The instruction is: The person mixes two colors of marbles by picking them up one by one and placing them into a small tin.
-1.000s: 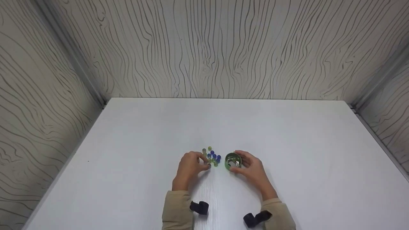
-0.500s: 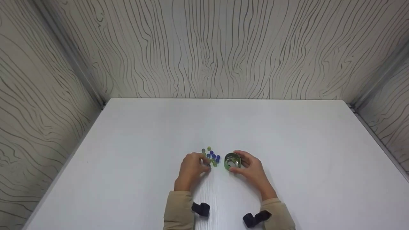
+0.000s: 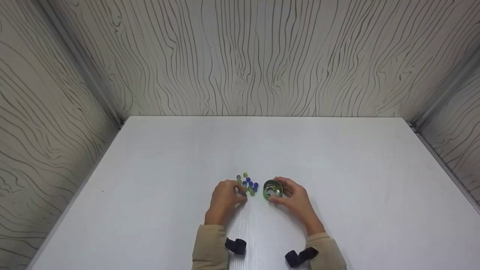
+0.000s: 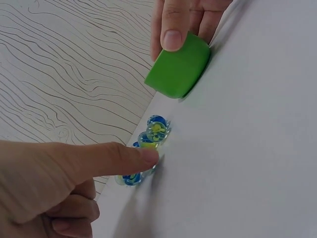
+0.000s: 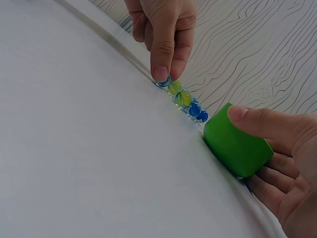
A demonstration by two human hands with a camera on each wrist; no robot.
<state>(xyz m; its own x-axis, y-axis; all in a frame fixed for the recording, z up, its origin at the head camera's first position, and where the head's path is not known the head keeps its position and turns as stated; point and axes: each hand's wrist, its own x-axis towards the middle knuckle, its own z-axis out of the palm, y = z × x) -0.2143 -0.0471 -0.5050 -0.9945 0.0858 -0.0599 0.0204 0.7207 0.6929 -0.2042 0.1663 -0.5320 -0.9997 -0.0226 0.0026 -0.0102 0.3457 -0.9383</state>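
My left hand [image 3: 225,198] is low at the near left edge of a cluster of glass marbles [image 3: 251,183]. Its thumb and index finger pinch a blue marble [image 5: 164,82], which the thumb covers in the left wrist view. The other marbles, blue and yellow-green, lie close together on the table. Just right of them my right hand [image 3: 296,197] grips a small green cup [image 5: 235,141] between thumb and fingers. This cup stands upright on the table, its inside shiny, with something yellowish-green in it in the head view.
A white table [image 3: 168,161] lies beneath everything. Wood-grain patterned panels [image 3: 240,56] rise behind it and at both sides. Each sleeve carries a black wrist strap, such as the left strap [image 3: 236,246].
My left hand has shifted slightly right and toward me, and its thumb and index finger have come onto the marble. The right hand and the cup hold about the same place.
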